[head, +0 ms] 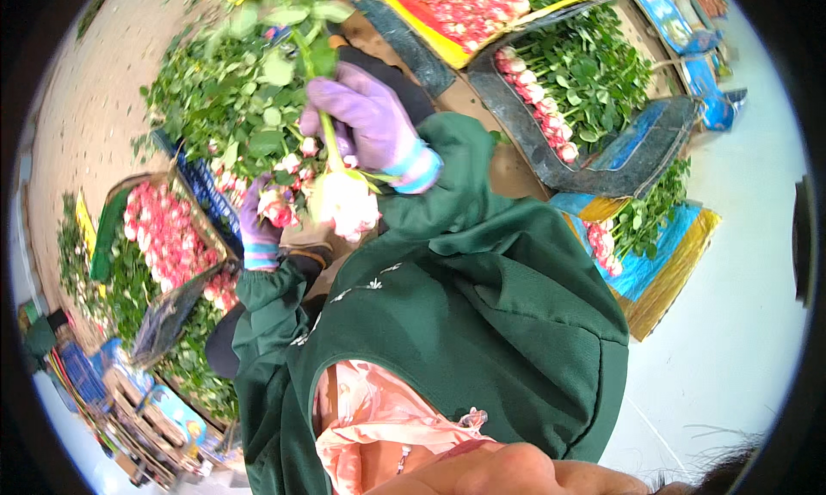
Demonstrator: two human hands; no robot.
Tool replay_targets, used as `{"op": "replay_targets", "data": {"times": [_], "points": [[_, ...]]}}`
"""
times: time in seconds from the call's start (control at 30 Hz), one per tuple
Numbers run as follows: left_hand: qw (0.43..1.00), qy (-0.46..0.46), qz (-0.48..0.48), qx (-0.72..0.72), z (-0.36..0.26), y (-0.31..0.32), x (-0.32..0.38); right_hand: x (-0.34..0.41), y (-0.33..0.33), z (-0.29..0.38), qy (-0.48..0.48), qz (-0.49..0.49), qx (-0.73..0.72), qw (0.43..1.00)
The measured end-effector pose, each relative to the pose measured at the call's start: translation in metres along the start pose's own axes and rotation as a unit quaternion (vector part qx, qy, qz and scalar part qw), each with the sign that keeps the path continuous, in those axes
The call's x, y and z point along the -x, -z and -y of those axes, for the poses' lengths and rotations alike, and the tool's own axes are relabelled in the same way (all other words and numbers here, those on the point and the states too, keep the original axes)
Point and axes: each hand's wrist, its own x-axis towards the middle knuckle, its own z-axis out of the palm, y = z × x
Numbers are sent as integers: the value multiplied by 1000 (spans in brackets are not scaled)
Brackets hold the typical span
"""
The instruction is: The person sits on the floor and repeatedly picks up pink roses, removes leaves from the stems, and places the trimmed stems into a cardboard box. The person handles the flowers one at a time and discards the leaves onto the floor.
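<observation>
My right hand, in a purple glove with a striped cuff, grips the green stem of a pale rose. The rose's white-and-pink bloom points towards my body, and its leafy end reaches away, blurred. Lower left, my left hand wears a matching glove and is curled around a smaller pink-and-cream rose; its fingers are partly hidden behind the bloom. Beyond both hands lies a heap of leafy rose stems, with several blooms at its near edge.
At the left a wrap holds packed pink roses. To the right, a dark-edged wrap holds a row of roses, with a blue-and-yellow wrap below it. A red-and-yellow wrap with roses stands at the top. Loose leaves litter the brown floor covering.
</observation>
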Motion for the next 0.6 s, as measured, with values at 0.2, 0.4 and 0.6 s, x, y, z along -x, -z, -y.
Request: {"op": "replay_targets", "data": {"times": [0.2, 0.4, 0.6], "points": [[987, 15, 52, 151, 8, -1, -21, 55, 190, 97, 317, -261, 363, 836], [997, 7, -81, 9, 19, -3, -25, 124, 421, 119, 197, -607, 517, 570], [994, 42, -98, 0, 20, -29, -30, 208, 588, 89, -330, -592, 624, 389]]}}
